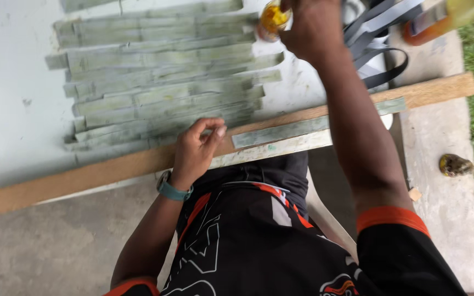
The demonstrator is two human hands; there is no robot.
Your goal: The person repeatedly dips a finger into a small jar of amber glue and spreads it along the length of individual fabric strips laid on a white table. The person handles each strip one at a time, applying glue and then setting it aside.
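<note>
Left hand (196,149): fingers pinched on end of long pale-green flat strip (303,127) lying along brown wooden plank (83,172). Right hand (308,24): closed around small yellow glass bottle (272,19), above overlapping green strips (160,82) on white surface (6,82).

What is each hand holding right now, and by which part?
Right hand grips a small yellow-orange bottle near its upper end; exact hold hidden. Left hand pinches the near end of a long pale-green strip on the wooden plank.
</note>
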